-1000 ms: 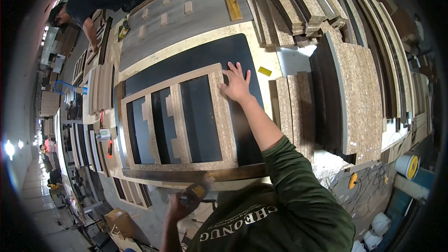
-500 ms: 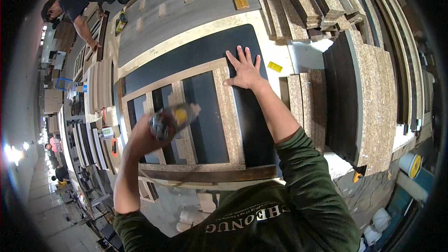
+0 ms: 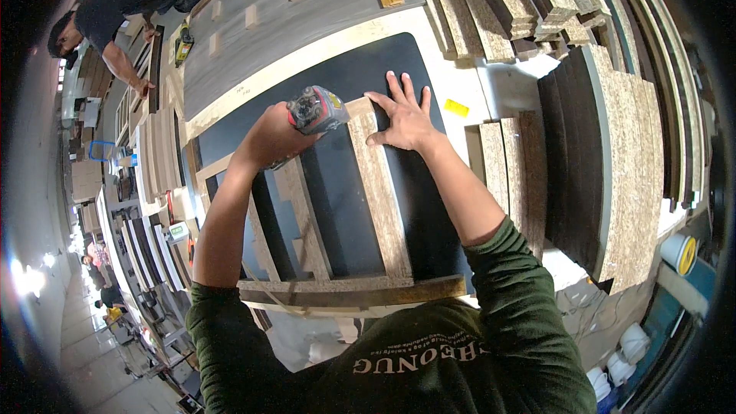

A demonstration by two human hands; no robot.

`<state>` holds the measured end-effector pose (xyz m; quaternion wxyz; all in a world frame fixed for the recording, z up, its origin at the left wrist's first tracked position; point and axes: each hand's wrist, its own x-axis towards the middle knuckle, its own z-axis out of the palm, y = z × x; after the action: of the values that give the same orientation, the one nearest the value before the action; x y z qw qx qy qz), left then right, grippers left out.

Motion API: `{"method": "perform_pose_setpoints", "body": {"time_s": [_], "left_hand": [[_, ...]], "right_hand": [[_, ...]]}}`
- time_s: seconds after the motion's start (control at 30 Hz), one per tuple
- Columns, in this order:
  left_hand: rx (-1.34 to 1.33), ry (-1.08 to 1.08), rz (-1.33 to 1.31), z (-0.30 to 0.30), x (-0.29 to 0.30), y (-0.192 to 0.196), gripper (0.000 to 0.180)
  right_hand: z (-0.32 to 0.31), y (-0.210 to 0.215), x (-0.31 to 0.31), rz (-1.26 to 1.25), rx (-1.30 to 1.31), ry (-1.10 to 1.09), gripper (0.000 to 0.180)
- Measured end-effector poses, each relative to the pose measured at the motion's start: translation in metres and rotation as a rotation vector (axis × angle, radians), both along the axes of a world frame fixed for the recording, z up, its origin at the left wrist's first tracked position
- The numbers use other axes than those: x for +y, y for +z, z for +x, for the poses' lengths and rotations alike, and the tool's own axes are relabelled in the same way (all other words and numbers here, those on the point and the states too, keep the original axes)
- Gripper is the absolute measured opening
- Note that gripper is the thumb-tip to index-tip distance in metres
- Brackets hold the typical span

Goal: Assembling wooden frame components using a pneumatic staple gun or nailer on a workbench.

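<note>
My left hand [image 3: 277,136] is wrapped round a red, black and grey nail gun [image 3: 318,110]. The tool's nose end meets the far right corner of a chipboard frame [image 3: 376,184], made of several strips. At that same corner my right hand [image 3: 406,119] is spread, with its index finger and thumb touching the frame and the other fingers over a dark panel [image 3: 425,215]. The frame lies on this panel. Part of the frame's far strip is hidden behind my left hand and the tool.
Stacked chipboard strips [image 3: 498,8] and thick dark-edged boards [image 3: 621,161] stand to the right. A yellow tag [image 3: 457,108] lies beside the panel. Beyond is a grey board [image 3: 307,23] with small wood blocks. At the far left a co-worker [image 3: 130,8] bends over a frame.
My left hand has carried the nail gun away from me and to the right, from over the frame's middle to its far right corner. My right hand's index finger has come onto the frame.
</note>
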<state>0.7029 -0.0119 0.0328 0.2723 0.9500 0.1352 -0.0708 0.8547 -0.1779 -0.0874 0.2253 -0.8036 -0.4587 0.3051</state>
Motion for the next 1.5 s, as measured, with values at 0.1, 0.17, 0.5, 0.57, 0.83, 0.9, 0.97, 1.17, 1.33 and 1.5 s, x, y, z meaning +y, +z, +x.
{"method": "perform_pose_setpoints", "body": {"time_s": [0.1, 0.17, 0.5, 0.57, 0.83, 0.9, 0.97, 1.17, 1.33, 1.5], "left_hand": [[0.11, 0.122, -0.091, 0.002, 0.004, -0.009, 0.019], [0.065, 0.037, -0.034, -0.001, 0.01, -0.017, 0.02], [-0.023, 0.032, -0.053, 0.001, 0.011, -0.02, 0.018], [0.172, 0.182, -0.124, 0.003, 0.009, -0.015, 0.017], [-0.009, 0.02, -0.107, 0.008, 0.006, -0.02, 0.017], [0.042, 0.085, -0.152, 0.008, 0.007, -0.022, 0.017], [0.08, 0.063, -0.113, 0.006, 0.01, -0.025, 0.018], [-0.044, 0.021, -0.097, 0.009, -0.008, -0.016, 0.017], [0.08, 0.169, -0.241, 0.017, -0.005, -0.029, 0.021], [0.166, 0.087, 0.155, -0.035, 0.0, -0.011, 0.03]], "right_hand": [[0.0, -0.01, 0.001, 0.049, -0.011, -0.021, 0.096], [-0.001, -0.011, 0.002, 0.047, -0.008, -0.02, 0.095], [0.002, -0.012, 0.002, 0.049, -0.026, -0.018, 0.095], [0.0, -0.007, 0.001, 0.03, -0.015, -0.011, 0.093], [0.002, -0.004, 0.003, 0.009, -0.011, 0.0, 0.093], [0.001, -0.003, 0.003, 0.014, -0.004, 0.001, 0.093], [-0.001, -0.003, 0.004, 0.019, 0.001, 0.001, 0.093], [-0.005, -0.009, -0.004, 0.03, 0.009, -0.011, 0.092], [0.004, -0.005, -0.006, 0.004, 0.009, -0.005, 0.093], [0.006, 0.003, 0.007, 0.011, -0.004, 0.04, 0.095]]}}
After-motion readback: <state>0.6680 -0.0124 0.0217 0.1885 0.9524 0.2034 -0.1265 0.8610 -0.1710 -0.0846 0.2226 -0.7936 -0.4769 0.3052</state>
